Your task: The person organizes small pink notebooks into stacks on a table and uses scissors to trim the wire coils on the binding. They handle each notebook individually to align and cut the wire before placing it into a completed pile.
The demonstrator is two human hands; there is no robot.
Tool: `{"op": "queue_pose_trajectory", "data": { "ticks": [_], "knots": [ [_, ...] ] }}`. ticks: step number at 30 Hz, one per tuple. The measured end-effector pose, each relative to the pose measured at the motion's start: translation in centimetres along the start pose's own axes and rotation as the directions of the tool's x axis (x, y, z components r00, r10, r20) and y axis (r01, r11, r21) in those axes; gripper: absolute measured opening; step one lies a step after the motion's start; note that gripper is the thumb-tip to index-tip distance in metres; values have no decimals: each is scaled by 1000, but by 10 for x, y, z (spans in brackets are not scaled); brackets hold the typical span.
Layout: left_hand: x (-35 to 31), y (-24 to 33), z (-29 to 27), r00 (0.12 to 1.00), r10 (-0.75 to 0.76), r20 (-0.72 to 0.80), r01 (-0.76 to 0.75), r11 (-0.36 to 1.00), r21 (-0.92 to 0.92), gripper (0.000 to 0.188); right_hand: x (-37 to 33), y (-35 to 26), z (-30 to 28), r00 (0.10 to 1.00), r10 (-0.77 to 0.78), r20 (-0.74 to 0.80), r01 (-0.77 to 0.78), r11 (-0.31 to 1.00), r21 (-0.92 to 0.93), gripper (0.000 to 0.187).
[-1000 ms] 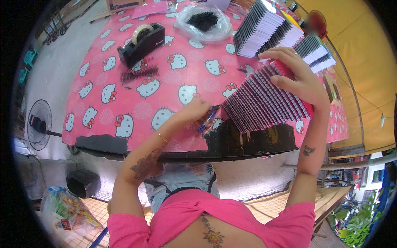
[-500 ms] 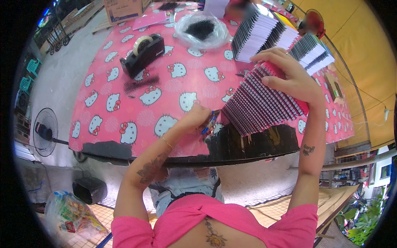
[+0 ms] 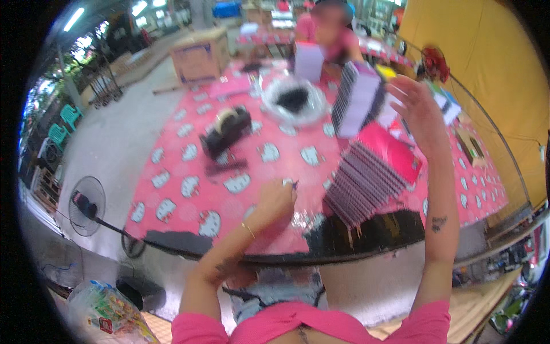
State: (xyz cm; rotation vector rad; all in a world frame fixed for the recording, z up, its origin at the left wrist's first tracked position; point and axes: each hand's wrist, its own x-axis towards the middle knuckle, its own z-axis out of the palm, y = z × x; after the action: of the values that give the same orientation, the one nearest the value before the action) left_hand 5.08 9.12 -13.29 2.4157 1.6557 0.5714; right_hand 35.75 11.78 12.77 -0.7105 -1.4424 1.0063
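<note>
My left hand (image 3: 278, 200) is closed above the table's near part. A dark blue tip of a small tool (image 3: 295, 184) pokes out of it; the rest is hidden in my fist, and the earlier frame shows blue handles. My right hand (image 3: 421, 117) is raised, holding nothing, its fingers apart and slightly blurred. Below and left of it, a stack of spiral-bound notebooks (image 3: 364, 186) leans with its dark binding rows facing me. A bright pink cover (image 3: 392, 152) shows on the stack's far side.
Near the middle are a black tape dispenser (image 3: 226, 132), loose black spiral coils (image 3: 226, 167) and a plastic bag of black coils (image 3: 293, 100). More notebook stacks (image 3: 358, 97) stand at the back right. A co-worker (image 3: 329, 34) is across the table, and a cardboard box (image 3: 199, 54) is far left.
My right hand has come off the notebook stack and lifted up and away, its fingers spreading. The pink cover shows more. The head view has tilted up, bringing the co-worker into sight.
</note>
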Motion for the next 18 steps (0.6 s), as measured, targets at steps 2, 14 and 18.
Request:
{"op": "queue_pose_trajectory", "data": {
  "ticks": [2, 14, 18],
  "knots": [
    [-12, -23, 6, 996, -50, -80, 62, 984, 164, 35, -2, -41, 9, 993, -99, -60, 113, 945, 306, 57],
    [-29, -25, 21, 912, 91, -400, -43, 991, 127, 33, -115, -96, 222, 463, -635, 618, -55, 676, 735, 82],
    [-40, -32, 22, 919, 62, -390, -8, 990, 140, 34, -117, -100, 244, 398, -700, 593, -58, 626, 778, 92]
  ]
}}
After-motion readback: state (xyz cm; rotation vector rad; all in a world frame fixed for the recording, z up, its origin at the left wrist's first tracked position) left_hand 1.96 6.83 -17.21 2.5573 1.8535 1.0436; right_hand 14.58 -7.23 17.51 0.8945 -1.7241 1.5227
